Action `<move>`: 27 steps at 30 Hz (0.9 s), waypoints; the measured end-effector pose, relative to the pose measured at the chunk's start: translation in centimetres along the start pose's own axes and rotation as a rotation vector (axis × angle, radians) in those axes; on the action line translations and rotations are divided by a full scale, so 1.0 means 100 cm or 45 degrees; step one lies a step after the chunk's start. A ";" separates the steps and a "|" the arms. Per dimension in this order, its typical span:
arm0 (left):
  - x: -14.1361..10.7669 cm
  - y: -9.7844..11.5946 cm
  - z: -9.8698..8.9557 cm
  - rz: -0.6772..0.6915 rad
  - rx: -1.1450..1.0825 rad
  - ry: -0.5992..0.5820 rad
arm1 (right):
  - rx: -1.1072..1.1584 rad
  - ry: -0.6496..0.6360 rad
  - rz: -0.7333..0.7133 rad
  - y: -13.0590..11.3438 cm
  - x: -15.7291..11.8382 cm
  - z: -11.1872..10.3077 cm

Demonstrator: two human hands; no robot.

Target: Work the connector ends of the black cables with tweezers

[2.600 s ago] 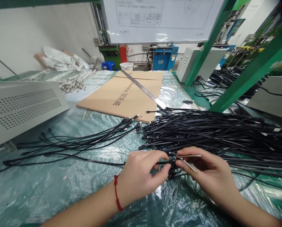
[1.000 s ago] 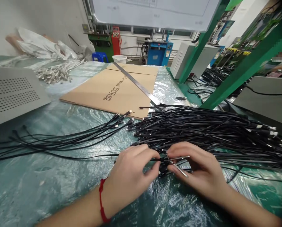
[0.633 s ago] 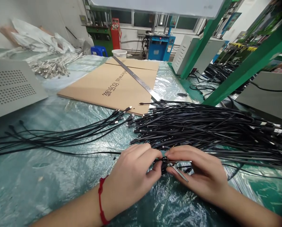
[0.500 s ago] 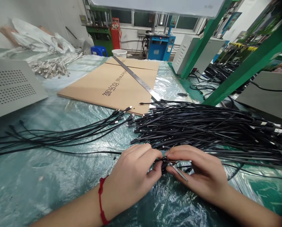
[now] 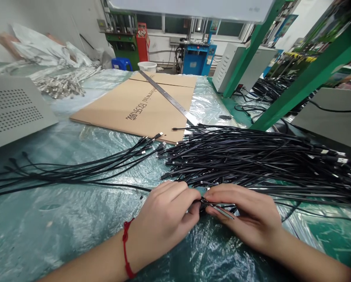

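Black cable, in the head view, runs along the surface into the left hand, whose fingers pinch it between the two hands. The right hand grips a slim metal tool (its arms nearly together) just beside that pinch. Beyond both lies a cable heap.

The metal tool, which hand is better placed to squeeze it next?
Probably the right hand: the metal tool sits between its thumb and fingers. The left hand seems busy pinching the black cable at the tool's tip.
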State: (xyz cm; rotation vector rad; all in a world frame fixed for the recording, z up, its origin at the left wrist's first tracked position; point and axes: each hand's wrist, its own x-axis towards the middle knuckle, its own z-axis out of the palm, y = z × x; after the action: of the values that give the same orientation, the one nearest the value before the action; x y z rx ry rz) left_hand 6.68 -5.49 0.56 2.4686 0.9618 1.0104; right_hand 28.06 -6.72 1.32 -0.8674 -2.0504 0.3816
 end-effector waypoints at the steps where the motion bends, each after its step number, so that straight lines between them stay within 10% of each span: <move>1: 0.000 0.000 -0.001 -0.001 -0.008 -0.001 | 0.010 0.011 0.016 0.000 0.001 0.000; 27: 0.004 0.001 -0.011 0.076 -0.081 0.124 | 0.191 0.138 0.341 0.000 0.002 -0.003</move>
State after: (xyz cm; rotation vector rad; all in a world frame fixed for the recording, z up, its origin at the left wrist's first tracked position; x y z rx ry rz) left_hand 6.15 -5.23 1.59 2.4288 0.8757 1.1712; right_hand 28.22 -6.62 1.60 -1.0488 -1.7857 0.6132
